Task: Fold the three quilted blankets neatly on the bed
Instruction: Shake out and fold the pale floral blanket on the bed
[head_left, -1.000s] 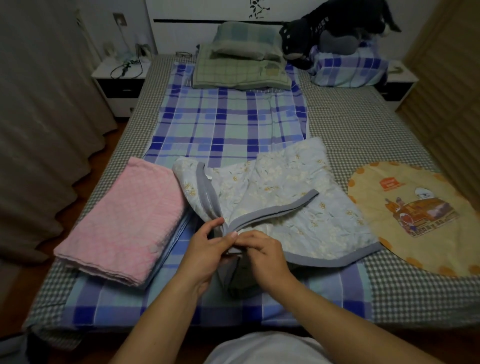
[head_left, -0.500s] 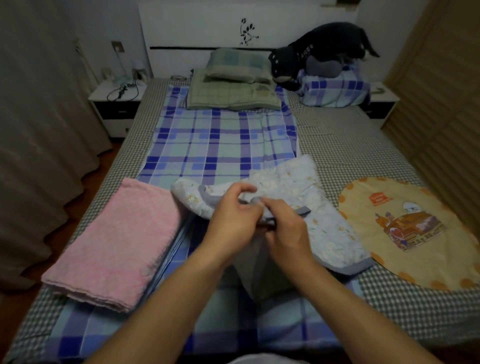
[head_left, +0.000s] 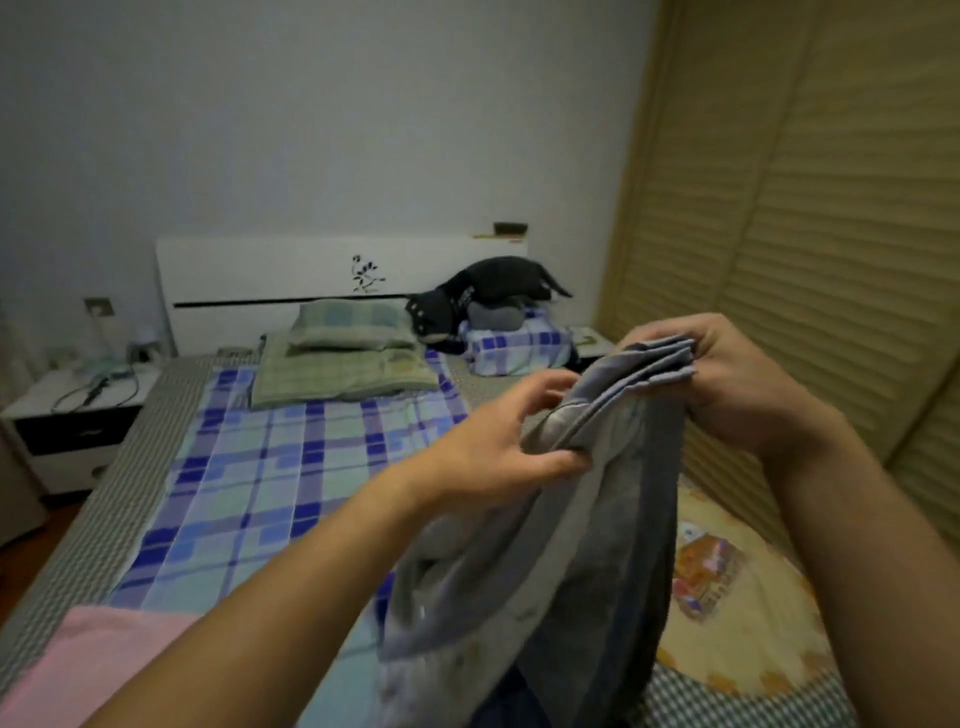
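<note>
While the right hand pinches the stacked grey-trimmed corners of the pale floral quilted blanket held above the checked bed, the left hand grips its edge lower down, between the folded pink quilted blanket and the round yellow cartoon-print blanket.

Grey-edged floral blanket lifted, hanging bunched; pink blanket folded flat on bed; round yellow blanket spread flat.

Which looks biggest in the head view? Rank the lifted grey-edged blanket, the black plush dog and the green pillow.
1. Grey-edged blanket, held up close to the camera by both hands, so nearness inflates it.
2. and 3. Black plush dog and green pillow look roughly alike; no ranking.
</note>
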